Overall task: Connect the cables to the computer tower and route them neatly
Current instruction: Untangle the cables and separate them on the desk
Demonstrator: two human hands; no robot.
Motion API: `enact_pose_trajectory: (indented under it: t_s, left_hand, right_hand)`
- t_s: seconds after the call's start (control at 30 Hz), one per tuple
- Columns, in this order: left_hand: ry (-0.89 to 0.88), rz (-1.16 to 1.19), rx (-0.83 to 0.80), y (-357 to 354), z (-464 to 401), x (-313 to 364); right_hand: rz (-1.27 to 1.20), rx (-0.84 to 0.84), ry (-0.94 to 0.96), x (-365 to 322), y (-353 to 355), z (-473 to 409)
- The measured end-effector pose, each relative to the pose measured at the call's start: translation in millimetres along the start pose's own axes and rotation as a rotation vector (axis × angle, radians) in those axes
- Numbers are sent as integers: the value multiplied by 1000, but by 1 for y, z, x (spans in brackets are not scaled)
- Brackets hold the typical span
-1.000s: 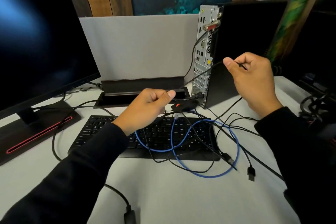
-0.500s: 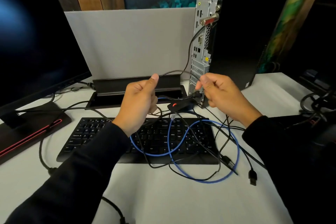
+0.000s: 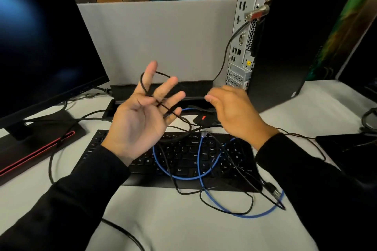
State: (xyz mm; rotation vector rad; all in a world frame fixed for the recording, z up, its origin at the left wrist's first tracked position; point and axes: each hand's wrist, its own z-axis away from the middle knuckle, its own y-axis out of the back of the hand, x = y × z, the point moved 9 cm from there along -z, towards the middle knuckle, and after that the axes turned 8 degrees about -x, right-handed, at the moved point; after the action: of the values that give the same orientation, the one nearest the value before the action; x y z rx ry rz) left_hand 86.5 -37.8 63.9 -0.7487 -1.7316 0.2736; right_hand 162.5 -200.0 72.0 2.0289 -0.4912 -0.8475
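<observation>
Above the keyboard (image 3: pixel 183 161) | left hand (image 3: pixel 140 116) spread flat, thin black cable (image 3: pixel 146 87) looped over fingers, likely for untangling | right hand (image 3: pixel 234 112) curled; grip unclear | tower (image 3: pixel 285 43) beyond.

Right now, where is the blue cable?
In the head view the blue cable lies looped over the right half of the keyboard and onto the table in front, below the right hand.

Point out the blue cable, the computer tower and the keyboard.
blue cable (image 3: pixel 257 216): head view, on the loop lying on the table.
computer tower (image 3: pixel 289 47): head view, on its black side panel.
keyboard (image 3: pixel 184 157): head view, on the keys between the cable strands.
</observation>
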Motion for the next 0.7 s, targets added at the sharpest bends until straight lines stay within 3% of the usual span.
enact_pose_trajectory:
  t_s: [0.2, 0.3, 0.5, 0.63, 0.7]
  left_hand:
    - [-155, -94, 289, 25, 2, 20]
    - [-165, -68, 344, 38, 7, 19]
    - [35, -107, 251, 33, 3, 16]
    - [155, -320, -131, 4, 4, 25]
    - [162, -462, -189, 1, 7, 37]
  right_hand:
    - [53, -375, -14, -23, -44, 0]
    - [67, -396, 21, -35, -42, 6]
    - [60, -82, -5, -25, 8, -5]
    - [98, 213, -12, -25, 60, -9]
    - [119, 294, 11, -28, 79, -12]
